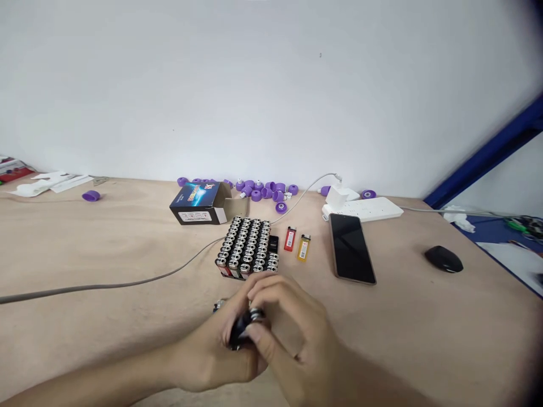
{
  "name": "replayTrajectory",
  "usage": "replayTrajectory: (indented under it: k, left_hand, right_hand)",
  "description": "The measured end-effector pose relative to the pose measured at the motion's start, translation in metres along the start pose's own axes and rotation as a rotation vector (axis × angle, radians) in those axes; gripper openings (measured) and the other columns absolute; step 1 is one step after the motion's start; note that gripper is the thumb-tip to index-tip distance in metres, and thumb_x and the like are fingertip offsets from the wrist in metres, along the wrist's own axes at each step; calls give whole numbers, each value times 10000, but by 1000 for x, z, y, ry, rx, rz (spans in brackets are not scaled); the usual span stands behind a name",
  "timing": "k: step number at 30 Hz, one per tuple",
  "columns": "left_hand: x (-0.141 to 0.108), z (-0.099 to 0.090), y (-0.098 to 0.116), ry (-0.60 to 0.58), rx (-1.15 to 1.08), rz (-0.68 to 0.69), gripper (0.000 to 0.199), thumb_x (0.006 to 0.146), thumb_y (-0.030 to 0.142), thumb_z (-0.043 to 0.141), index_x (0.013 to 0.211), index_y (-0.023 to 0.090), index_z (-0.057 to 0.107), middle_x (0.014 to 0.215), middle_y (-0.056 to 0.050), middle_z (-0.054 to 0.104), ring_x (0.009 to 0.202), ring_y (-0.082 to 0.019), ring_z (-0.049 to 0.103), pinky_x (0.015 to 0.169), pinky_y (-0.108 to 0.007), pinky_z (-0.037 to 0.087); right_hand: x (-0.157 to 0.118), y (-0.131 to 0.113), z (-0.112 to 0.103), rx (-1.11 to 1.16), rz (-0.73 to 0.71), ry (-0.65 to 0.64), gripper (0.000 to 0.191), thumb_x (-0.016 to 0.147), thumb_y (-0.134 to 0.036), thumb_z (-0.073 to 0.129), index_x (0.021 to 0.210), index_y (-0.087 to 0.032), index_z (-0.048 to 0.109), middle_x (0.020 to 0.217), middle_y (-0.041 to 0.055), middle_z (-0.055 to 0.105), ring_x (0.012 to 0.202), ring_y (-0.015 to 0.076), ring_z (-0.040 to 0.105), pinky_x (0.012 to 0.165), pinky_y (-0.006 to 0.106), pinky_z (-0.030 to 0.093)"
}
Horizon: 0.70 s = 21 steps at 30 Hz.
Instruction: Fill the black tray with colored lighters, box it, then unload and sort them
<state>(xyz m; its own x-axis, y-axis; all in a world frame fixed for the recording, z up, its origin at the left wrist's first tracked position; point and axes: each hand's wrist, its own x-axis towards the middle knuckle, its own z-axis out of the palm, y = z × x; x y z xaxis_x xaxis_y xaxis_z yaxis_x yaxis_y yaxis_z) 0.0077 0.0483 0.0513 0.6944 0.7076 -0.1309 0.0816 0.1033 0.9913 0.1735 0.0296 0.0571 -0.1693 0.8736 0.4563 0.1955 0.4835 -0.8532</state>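
Note:
Both hands meet close to me over the front of the table. My left hand (212,350) is closed round a black lighter (240,330) with a metal top, blurred by motion and partly covered by fingers. My right hand (292,328) pinches the lighter's metal-topped end between thumb and fingers. Just beyond the hands stands a block of lighters (246,246) packed upright in rows, metal tops up; its front right corner is lower than the rest. Another small metal-topped item (219,305) peeks out behind my left hand, mostly hidden.
A red lighter (289,239) and a yellow lighter (304,247) lie right of the block. An open box (197,203), purple caps (266,193) and a grey cable (127,284) are behind and left. Rightward are a phone (352,249), power strip (373,210) and mouse (443,259).

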Motion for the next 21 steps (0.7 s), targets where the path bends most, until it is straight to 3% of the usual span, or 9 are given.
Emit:
replayTrajectory:
  k: [2, 4, 6, 8, 9, 11, 15, 21]
  left_hand:
    - [-2, -2, 2, 73, 248, 112, 707, 871, 126, 568, 1471, 280, 227, 819, 17, 545, 605, -109, 486, 539, -204, 431]
    - [-3, -4, 0, 246, 610, 337, 792, 909, 109, 531, 1530, 299, 77, 898, -30, 598, 666, -142, 559, 604, -249, 494]
    - [-2, -7, -3, 376, 1006, 598, 857, 881, 86, 552, 1559, 259, 57, 1193, -170, 574, 1008, -268, 611, 838, -406, 526]
    - [2, -11, -5, 349, 1278, 699, 863, 857, 115, 570, 1572, 165, 89, 1460, -279, 367, 1357, -404, 379, 1047, -569, 384]
    - [6, -14, -5, 292, 1352, 680, 846, 858, 145, 569, 1569, 122, 111, 1523, -293, 285, 1432, -428, 255, 1096, -605, 310]
    - [13, -18, -6, 190, 1424, 587, 798, 874, 208, 564, 1557, 88, 169, 1581, -275, 227, 1478, -427, 144, 1143, -623, 217]
    - [23, -27, -10, 92, 1457, 454, 712, 906, 263, 560, 1544, 150, 266, 1622, -189, 235, 1494, -410, 140, 1180, -617, 134]
    - [24, -29, -17, 91, 1440, 428, 755, 898, 220, 568, 1567, 173, 220, 1626, -139, 260, 1494, -393, 163, 1199, -604, 85]
  right_hand:
    - [13, 4, -15, 86, 61, 64, 70, 886, -220, 597, 943, -258, 613, 847, 20, 666, 794, 188, 672, 709, 305, 581]
    - [29, 12, -31, 127, 120, 213, 51, 904, -295, 609, 925, -250, 597, 785, 9, 667, 707, 173, 671, 631, 285, 577]
    - [43, 25, -45, 123, 148, 346, 134, 905, -366, 624, 920, -243, 575, 725, -8, 670, 624, 160, 661, 593, 285, 573]
    - [51, 45, -52, 79, 171, 420, 202, 879, -406, 661, 932, -236, 566, 746, -4, 693, 627, 161, 672, 596, 286, 571]
    - [53, 55, -53, 59, 172, 424, 223, 870, -422, 666, 926, -230, 567, 757, 1, 698, 637, 163, 677, 600, 285, 569]
    - [51, 75, -50, -18, 193, 387, 233, 866, -428, 667, 933, -220, 584, 770, 15, 706, 662, 176, 691, 595, 281, 559]
    - [42, 98, -40, -84, 209, 320, 219, 874, -408, 659, 970, -213, 630, 815, 38, 736, 748, 210, 730, 685, 322, 592]
    - [40, 102, -33, -131, 202, 266, 200, 889, -376, 649, 1004, -212, 665, 882, 51, 771, 806, 223, 757, 771, 349, 613]
